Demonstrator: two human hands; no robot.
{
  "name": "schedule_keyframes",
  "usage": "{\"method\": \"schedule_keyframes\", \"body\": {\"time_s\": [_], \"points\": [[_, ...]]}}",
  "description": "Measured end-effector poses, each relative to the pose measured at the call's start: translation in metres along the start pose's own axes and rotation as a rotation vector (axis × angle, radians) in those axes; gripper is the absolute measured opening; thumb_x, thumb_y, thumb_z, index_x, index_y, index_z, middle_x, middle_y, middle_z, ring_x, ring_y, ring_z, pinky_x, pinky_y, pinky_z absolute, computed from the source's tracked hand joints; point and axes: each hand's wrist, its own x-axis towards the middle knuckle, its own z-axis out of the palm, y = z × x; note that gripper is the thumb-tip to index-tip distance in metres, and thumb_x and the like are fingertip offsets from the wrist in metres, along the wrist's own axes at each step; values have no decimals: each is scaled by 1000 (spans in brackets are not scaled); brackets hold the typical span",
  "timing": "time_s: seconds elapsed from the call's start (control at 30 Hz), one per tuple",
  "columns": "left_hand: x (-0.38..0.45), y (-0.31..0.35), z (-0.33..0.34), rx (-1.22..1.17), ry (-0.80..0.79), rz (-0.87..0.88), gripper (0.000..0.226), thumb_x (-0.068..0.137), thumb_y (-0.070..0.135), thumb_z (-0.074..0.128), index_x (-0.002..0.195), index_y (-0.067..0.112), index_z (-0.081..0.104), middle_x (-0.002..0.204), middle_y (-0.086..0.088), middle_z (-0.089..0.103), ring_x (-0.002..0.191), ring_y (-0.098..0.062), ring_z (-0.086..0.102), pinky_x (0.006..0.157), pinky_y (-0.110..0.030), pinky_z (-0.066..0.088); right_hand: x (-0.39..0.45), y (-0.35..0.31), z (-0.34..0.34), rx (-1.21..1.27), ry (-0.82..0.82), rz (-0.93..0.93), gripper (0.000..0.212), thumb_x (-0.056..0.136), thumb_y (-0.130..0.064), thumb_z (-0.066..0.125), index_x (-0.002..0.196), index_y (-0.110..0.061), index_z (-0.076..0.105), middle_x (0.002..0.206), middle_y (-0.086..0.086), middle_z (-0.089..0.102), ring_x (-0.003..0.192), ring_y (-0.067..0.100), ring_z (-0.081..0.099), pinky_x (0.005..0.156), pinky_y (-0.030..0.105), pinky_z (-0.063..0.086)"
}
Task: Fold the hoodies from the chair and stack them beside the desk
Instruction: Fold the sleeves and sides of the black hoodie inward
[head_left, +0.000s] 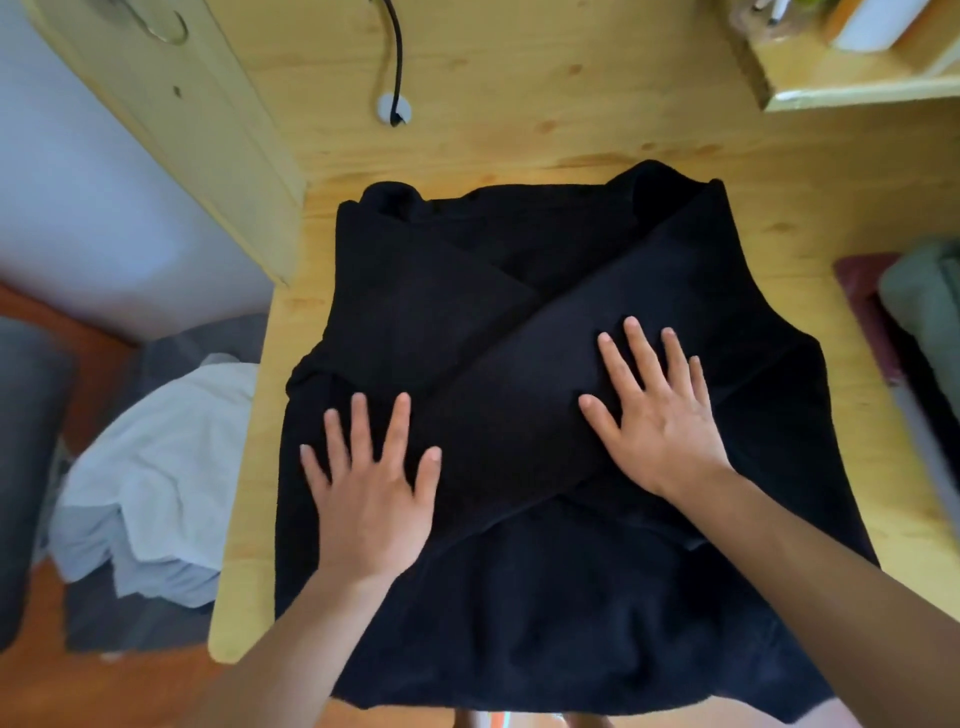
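The left hand (371, 493) and right hand (657, 415), fingers spread wide and flat, press on the black hoodie (519, 597) lying sleeves-crossed on the wooden surface (519, 62), pale clothes (156, 467) left.

black hoodie (519, 338) | flat on desk (571, 104) | sleeves crossed over body

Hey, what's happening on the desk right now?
A person is folding a black hoodie laid flat on a wooden desk. Both sleeves are crossed over the body, and the left hand and right hand press flat on them, fingers spread. A light-coloured garment lies off the desk's left edge, and folded clothes sit at the right edge.
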Motion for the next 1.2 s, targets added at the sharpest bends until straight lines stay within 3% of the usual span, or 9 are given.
{"method": "schedule_keyframes", "body": {"time_s": [0.17,0.3,0.5,0.63,0.73,0.9,0.97,1.03,1.2], "points": [[8,-12,1,11,13,32,71,99,67,14,163,37,8,171,-9,9,157,-36,1,124,-63,9,-10,5,1,-18,-17,37,77,96,-74,14,160,-34,1,169,-3,-8,154,36,4,123,58,13],[47,-16,-9,85,13,191,69,99,66,17,162,40,7,170,-10,11,157,-38,3,123,-63,8,-39,11,3,-64,5,158,79,94,-71,20,160,-28,17,164,13,21,146,38,24,116,56,31],[159,-11,-36,216,-89,545,64,99,70,4,157,49,-13,172,-2,-7,157,-29,-13,125,-58,0,-85,7,-5,-206,47,175,76,92,-62,38,149,-12,46,105,16,53,95,36,49,78,49,47],[161,33,-69,386,35,303,73,101,67,20,161,39,-9,170,-10,-13,155,-42,-13,122,-66,-1,-115,-32,-7,-143,-60,131,82,90,-59,44,139,7,50,87,13,60,76,33,62,61,43,55],[65,65,-66,41,173,291,74,99,56,40,163,32,11,170,-14,3,155,-45,1,120,-70,5,-133,-79,-18,-127,-233,82,84,89,-55,58,135,15,51,83,14,65,66,29,65,50,37,51],[-71,34,-6,15,-73,233,67,101,64,23,162,39,10,171,-12,1,155,-45,6,117,-72,13,-123,-77,-43,128,-101,-87,46,100,-52,41,123,-19,63,110,3,67,105,28,66,85,42,54],[-71,25,5,37,-94,283,66,102,63,27,162,39,14,171,-13,3,154,-46,6,116,-73,12,-108,-38,-42,53,97,-206,48,99,-47,45,137,-20,59,136,7,58,127,31,54,101,47,47],[-59,31,4,32,-72,360,65,101,61,30,161,38,20,171,-13,5,154,-48,6,116,-75,9,-99,11,-31,-96,43,-268,61,100,-55,38,153,-25,39,159,8,36,147,33,31,116,54,31],[-10,65,7,25,-4,537,65,98,63,30,159,40,24,171,-8,6,154,-46,9,116,-74,6,-119,74,10,-60,52,45,73,97,-64,24,157,-25,29,165,7,21,153,30,15,122,55,18]]}}
